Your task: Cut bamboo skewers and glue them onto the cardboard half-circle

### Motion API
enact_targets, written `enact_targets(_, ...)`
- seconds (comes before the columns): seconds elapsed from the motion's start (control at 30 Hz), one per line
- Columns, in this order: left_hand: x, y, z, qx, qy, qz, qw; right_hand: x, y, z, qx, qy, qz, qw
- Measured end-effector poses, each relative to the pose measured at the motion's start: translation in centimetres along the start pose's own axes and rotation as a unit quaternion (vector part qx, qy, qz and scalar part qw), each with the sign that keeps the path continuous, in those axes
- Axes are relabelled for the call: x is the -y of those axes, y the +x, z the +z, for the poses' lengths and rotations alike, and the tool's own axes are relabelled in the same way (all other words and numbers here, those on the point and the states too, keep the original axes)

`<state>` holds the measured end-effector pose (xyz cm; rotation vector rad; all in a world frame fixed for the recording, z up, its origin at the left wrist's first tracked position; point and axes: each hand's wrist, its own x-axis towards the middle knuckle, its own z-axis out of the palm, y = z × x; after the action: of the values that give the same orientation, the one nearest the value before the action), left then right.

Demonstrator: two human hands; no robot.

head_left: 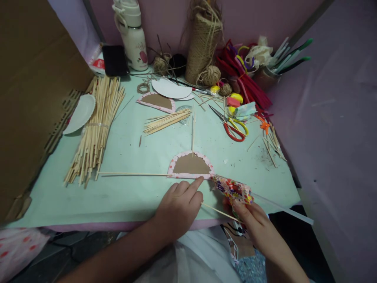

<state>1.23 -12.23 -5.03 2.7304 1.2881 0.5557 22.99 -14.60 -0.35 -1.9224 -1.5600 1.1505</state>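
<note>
In the head view, a half-circle of cardboard (191, 165) with a pink-and-white wrapped border lies near the table's front. My left hand (179, 206) rests before it, index fingertip at the straight edge, other fingers curled. A thin wooden stick (219, 211) comes out from under that hand's thumb and slants toward my right wrist. My right hand (250, 214) is closed around a glue gun (232, 188) with a colourful patterned cover. Its tip is at the half-circle's right corner, and a clear glue stick (285, 208) protrudes behind. More sticks touch the left corner (135, 174) and the curved top (193, 131).
A big bundle of wooden sticks (96, 133) lies left, beside a cardboard wall (38, 78). Farther back are a second half-circle (156, 103), loose skewers (167, 121), scissors (231, 125), twine (203, 47) and a white bottle (132, 39).
</note>
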Motion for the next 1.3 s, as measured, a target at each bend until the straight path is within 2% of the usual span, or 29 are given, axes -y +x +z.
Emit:
enact_targets(0.23,0.03,-0.14,0.16,0.016,0.001,-0.001,1.0,-0.02,-0.09,0.06,-0.01,-0.01,0.015,1.0)
enact_targets(0.4,0.02,-0.09,0.13,0.007,0.004,-0.004,1.0,0.23,-0.08,0.11,-0.005,-0.007,0.025,1.0)
enact_targets(0.57,0.0,-0.1,0.14,0.009,0.007,-0.001,1.0,0.4,-0.05,0.15,-0.027,-0.018,0.029,0.999)
enact_targets(0.77,-0.04,-0.21,0.28,-0.002,0.011,-0.003,1.0,0.72,-0.15,0.14,-0.01,-0.04,0.065,0.997)
enact_targets(1.3,0.0,-0.29,0.39,0.004,0.008,-0.003,1.0,0.77,-0.15,0.06,-0.014,-0.052,0.07,0.996)
